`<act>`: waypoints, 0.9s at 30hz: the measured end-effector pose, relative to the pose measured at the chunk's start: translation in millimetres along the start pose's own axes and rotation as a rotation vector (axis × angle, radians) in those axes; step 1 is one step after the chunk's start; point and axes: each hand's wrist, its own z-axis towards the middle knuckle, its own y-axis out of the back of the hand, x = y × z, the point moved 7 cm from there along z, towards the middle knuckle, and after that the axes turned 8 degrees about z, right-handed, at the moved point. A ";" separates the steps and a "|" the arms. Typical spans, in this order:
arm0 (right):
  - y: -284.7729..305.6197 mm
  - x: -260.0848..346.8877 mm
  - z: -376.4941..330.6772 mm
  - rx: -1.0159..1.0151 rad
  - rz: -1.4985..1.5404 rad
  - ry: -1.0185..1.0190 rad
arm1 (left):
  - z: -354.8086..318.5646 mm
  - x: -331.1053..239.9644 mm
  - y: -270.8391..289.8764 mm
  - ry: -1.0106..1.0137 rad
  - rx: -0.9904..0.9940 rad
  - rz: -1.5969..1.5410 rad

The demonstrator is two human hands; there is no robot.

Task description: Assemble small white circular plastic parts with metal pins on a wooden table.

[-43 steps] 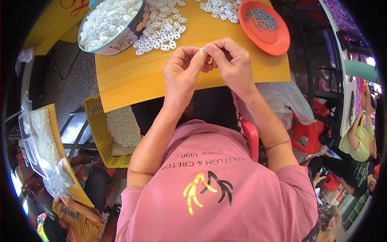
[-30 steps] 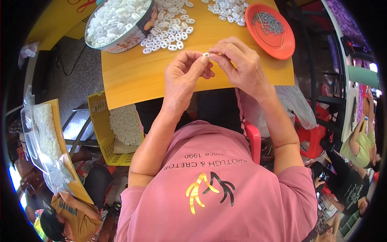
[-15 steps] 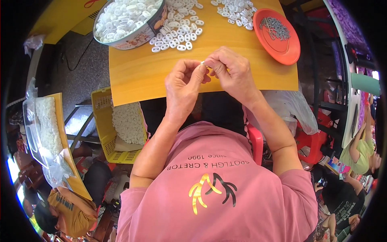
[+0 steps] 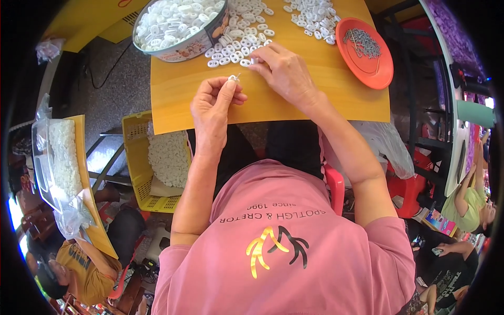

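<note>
Between thumb and index finger, my left hand (image 4: 212, 107) pinches a small white plastic piece (image 4: 232, 79); a thin metal pin sticks out beside it. My right hand (image 4: 286, 71) reaches to the near edge of a spread of white oval two-hole pieces (image 4: 236, 52). Its thumb and fingertips close on one white oval piece (image 4: 254, 61), partly hidden by the fingers. Left of that spread stands a round tin (image 4: 181, 51) heaped with similar pieces. At the right, a red plate (image 4: 379, 73) carries a pile of small grey metal pins (image 4: 363, 42).
The yellow tabletop (image 4: 184, 105) ends just in front of my lap. Another group of white pieces (image 4: 315, 18) lies at the far middle. A yellow crate (image 4: 137, 173) of white pieces stands low at the left. Other people sit at both sides; a plastic bag (image 4: 386, 144) hangs at the right.
My hands, together half a second ago, have parted. The left moved left with the small white piece; the right went forward and left to the loose oval pieces. The view shifted slightly.
</note>
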 end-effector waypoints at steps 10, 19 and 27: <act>15.3 -28.6 -29.1 -0.104 0.758 -0.606 | 4.5 -3.1 -20.6 0.018 0.042 -0.019; 30.6 -13.2 -44.5 -0.267 1.198 -0.682 | 9.7 -6.5 -63.4 0.014 0.137 -0.091; 37.5 -9.6 -46.2 -0.334 1.144 -0.604 | 8.9 -6.8 -71.8 -0.005 0.138 -0.106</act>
